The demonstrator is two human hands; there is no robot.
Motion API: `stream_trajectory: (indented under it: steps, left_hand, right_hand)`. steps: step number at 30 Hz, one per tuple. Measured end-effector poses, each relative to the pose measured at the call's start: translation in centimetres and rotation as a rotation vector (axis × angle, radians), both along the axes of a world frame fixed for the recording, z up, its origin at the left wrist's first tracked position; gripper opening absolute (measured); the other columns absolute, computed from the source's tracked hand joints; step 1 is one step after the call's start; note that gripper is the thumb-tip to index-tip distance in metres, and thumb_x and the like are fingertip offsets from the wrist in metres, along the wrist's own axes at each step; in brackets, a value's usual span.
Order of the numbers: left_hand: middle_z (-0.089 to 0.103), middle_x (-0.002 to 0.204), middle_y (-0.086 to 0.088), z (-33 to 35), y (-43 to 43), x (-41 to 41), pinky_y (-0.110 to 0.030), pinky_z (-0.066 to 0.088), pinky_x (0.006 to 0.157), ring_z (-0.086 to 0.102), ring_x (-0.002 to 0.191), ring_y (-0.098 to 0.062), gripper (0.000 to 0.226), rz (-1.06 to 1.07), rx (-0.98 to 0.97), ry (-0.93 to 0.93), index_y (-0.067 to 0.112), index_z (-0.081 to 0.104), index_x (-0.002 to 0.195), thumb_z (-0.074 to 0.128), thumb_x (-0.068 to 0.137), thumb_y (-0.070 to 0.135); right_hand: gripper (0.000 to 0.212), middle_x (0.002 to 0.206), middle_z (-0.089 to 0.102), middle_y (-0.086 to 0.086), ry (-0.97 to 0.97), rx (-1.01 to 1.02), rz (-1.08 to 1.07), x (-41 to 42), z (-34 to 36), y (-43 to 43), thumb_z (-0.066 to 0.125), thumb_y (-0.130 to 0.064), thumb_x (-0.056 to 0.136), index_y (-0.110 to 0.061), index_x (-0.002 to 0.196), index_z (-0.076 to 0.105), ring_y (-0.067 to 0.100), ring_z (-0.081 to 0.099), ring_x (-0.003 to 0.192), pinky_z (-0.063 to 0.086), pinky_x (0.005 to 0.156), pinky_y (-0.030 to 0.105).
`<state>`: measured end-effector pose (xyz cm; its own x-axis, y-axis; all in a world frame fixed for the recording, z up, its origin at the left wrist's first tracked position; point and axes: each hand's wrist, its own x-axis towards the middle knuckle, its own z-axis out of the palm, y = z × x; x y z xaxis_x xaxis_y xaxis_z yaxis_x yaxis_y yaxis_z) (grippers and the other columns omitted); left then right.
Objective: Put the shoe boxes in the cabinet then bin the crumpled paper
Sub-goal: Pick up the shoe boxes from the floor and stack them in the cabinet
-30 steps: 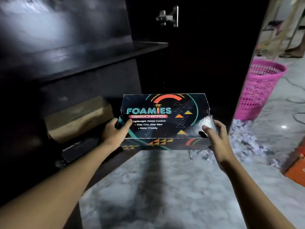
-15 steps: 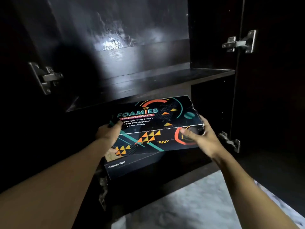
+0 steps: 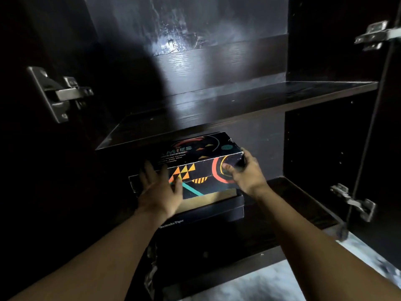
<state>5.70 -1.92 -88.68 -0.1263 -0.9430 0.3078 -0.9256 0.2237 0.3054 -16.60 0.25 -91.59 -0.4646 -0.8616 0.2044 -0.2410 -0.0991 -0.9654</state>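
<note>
DESK: What are the hands doing?

PHOTOGRAPHER: Both are on the patterned shoe box. The left hand lies open against its near left corner, fingers straight and spread, none curled round the cardboard. The right hand grips the right end, thumb pressed on the front face over a red ring, the other fingers wrapped round the corner and mostly hidden.

DESK: And where is the box?

PHOTOGRAPHER: In the lower compartment of the dark cabinet, its far end tucked under the shelf, its near face toward the camera. Orange triangles, a teal stripe and the letters "MIES" show on it. It lies on top of a black shoe box with small white print along its front edge. A tan strip shows between the two; whether that belongs to the patterned box or to a third one cannot be told.

DESK: And around them?

PHOTOGRAPHER: Two bare forearms reach in from the bottom of the frame. A pale glare of light falls on the back panel above the shelf. A left hinge of grey metal stands on the left wall; an upper hinge and a lower hinge sit on the right side. A patch of pale marbled floor shows below the cabinet's front edge, at lower right.
</note>
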Motion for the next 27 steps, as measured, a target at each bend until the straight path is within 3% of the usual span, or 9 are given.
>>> stream_trajectory:
  steps: [2,4,10,13,17,20,22,24,27]
  left_hand:
    - [-0.019,0.161,-0.002,-1.4,-0.5,0.1,-0.053,0.021,0.116,-0.020,0.148,-0.026,0.078,-0.132,-0.026,-0.057,0.030,-0.001,0.155,0.046,0.095,0.047]
    - [-0.024,0.160,0.001,-2.0,-1.3,0.2,-0.052,0.015,0.117,-0.029,0.144,-0.023,0.090,-0.161,-0.008,-0.104,0.032,-0.013,0.153,0.052,0.092,0.044]
    - [-0.051,0.141,0.010,-1.3,-4.5,0.8,-0.047,0.004,0.121,-0.041,0.136,-0.016,0.107,-0.142,0.149,-0.220,0.034,-0.022,0.150,0.061,0.083,0.043]
    - [-0.053,0.139,0.011,-0.8,-4.3,0.8,-0.051,0.005,0.120,-0.044,0.131,-0.014,0.111,-0.136,0.203,-0.228,0.035,-0.024,0.148,0.064,0.081,0.039]
    - [-0.038,0.154,-0.002,0.4,-2.6,-0.4,-0.054,0.009,0.120,-0.035,0.142,-0.023,0.107,-0.071,0.222,-0.268,0.027,-0.022,0.151,0.060,0.082,0.035]
    - [-0.019,0.161,-0.013,1.6,-0.7,-2.4,-0.051,0.009,0.120,-0.026,0.146,-0.028,0.095,-0.063,0.174,-0.290,0.018,-0.004,0.156,0.057,0.086,0.040]
    - [0.009,0.163,-0.013,1.9,1.0,-3.9,-0.046,0.018,0.118,-0.004,0.151,-0.030,0.085,-0.127,0.138,-0.286,0.018,0.014,0.155,0.056,0.086,0.043]
    - [0.043,0.150,-0.008,1.8,2.7,-5.4,-0.037,0.036,0.110,0.034,0.141,-0.029,0.068,-0.220,0.128,-0.266,0.022,0.037,0.147,0.058,0.085,0.042]
    - [0.063,0.128,-0.004,1.0,6.2,-8.2,-0.033,0.048,0.096,0.057,0.119,-0.027,0.038,-0.399,0.177,-0.275,0.022,0.064,0.118,0.058,0.085,0.041]
  right_hand:
    - [0.076,0.142,0.030,0.007,0.193,0.052,-0.221,1.0,0.0,-0.4,0.076,-0.032,0.084,-0.021,0.147,0.035,0.029,0.042,0.130,0.042,0.107,0.043]
    - [0.073,0.135,0.031,0.007,0.317,0.000,-0.345,2.1,0.0,-0.6,0.075,-0.028,0.085,-0.023,0.145,0.033,0.029,0.040,0.126,0.044,0.101,0.042]
    - [0.089,0.140,0.028,0.000,0.336,0.069,-0.034,2.9,0.6,-1.8,0.073,-0.016,0.085,-0.031,0.155,0.020,0.020,0.040,0.127,0.038,0.112,0.039]
    - [0.087,0.141,0.031,-0.005,0.366,0.106,0.022,2.3,1.5,-1.5,0.074,-0.027,0.085,-0.033,0.154,0.020,0.015,0.047,0.122,0.041,0.107,0.035]
    - [0.073,0.143,0.040,-0.011,0.414,0.117,0.060,1.3,1.7,1.2,0.067,-0.043,0.088,-0.033,0.151,0.031,0.014,0.044,0.131,0.036,0.111,0.036]
    - [0.060,0.144,0.041,-0.014,0.515,0.099,0.013,0.5,1.3,4.6,0.062,-0.041,0.090,-0.038,0.145,0.038,0.014,0.045,0.132,0.036,0.110,0.033]
    - [0.053,0.144,0.044,-0.012,0.555,0.081,-0.066,-0.2,0.8,7.5,0.060,-0.039,0.093,-0.033,0.143,0.044,0.014,0.044,0.134,0.035,0.108,0.030]
    - [0.049,0.146,0.046,-0.008,0.593,0.096,-0.128,-0.9,0.1,10.4,0.056,-0.039,0.095,-0.027,0.142,0.047,0.015,0.041,0.136,0.032,0.109,0.028]
    - [0.048,0.145,0.048,-0.008,0.635,0.170,-0.188,-1.8,-1.2,15.6,0.052,-0.041,0.097,-0.023,0.142,0.048,0.015,0.040,0.137,0.034,0.112,0.031]
